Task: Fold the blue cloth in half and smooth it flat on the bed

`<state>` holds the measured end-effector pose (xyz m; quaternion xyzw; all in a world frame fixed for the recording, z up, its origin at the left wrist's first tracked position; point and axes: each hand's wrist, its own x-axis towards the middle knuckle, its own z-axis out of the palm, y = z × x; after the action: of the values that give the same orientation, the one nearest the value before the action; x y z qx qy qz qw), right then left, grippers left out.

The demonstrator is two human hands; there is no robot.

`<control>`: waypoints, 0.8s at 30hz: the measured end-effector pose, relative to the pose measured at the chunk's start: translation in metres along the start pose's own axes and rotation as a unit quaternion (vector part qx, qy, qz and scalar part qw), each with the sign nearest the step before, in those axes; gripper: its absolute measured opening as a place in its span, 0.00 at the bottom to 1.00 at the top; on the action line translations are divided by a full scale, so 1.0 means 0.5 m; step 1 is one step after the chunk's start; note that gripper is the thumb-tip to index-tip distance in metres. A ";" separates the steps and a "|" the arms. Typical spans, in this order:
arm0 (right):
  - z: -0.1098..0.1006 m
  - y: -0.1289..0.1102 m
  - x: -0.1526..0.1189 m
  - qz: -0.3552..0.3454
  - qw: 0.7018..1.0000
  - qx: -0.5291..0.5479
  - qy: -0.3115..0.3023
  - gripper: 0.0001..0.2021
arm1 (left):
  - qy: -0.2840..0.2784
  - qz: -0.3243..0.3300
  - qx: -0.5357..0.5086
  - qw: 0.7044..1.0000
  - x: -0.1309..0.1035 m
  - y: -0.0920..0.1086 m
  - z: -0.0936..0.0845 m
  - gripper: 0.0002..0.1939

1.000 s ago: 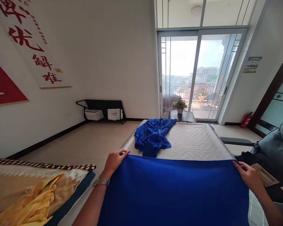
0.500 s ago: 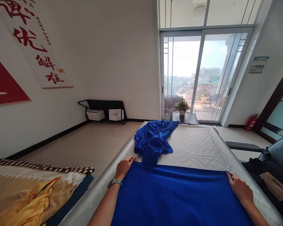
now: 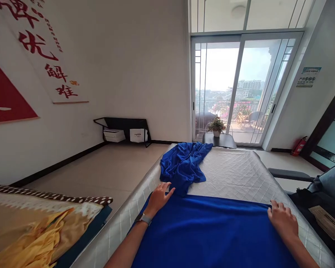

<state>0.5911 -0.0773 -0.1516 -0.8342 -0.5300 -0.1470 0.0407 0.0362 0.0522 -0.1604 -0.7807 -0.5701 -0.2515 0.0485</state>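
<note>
Blue cloth (image 3: 212, 230) lies spread on the quilted mattress (image 3: 237, 169); left hand (image 3: 158, 199) at one far corner, fingers and thumb apart; right hand (image 3: 283, 219) at the other, grip unclear from here

Blue cloth (image 3: 214, 234) spread nearly flat

Two hands, the left (image 3: 159, 198) and the right (image 3: 283, 220), were seen, with one watch (image 3: 144, 219), one mattress (image 3: 231, 169), one plant (image 3: 217, 124), one extinguisher (image 3: 298, 146), one rack (image 3: 125, 123), one yellow cloth (image 3: 41, 240) and two banners (image 3: 13, 95); whether the blue cloth (image 3: 212, 232) was one piece or two could not be told.
</note>
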 end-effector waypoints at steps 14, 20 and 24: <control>0.032 -0.146 -0.125 -0.149 0.977 0.151 -0.015 0.29 | -0.058 -0.065 0.028 0.996 0.150 0.187 0.125 0.22; 0.029 -0.145 -0.125 -0.156 0.978 0.132 -0.029 0.30 | -0.055 -0.031 0.004 0.998 0.102 0.172 0.089 0.23; 0.041 -0.146 -0.124 -0.161 0.979 0.118 -0.037 0.30 | -0.022 0.021 -0.007 1.000 0.016 0.076 0.031 0.20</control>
<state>0.5055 -0.0950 -0.1954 -0.7323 -0.6719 -0.0569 0.0953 0.0781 0.0515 -0.1625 -0.7978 -0.5530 -0.2376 0.0356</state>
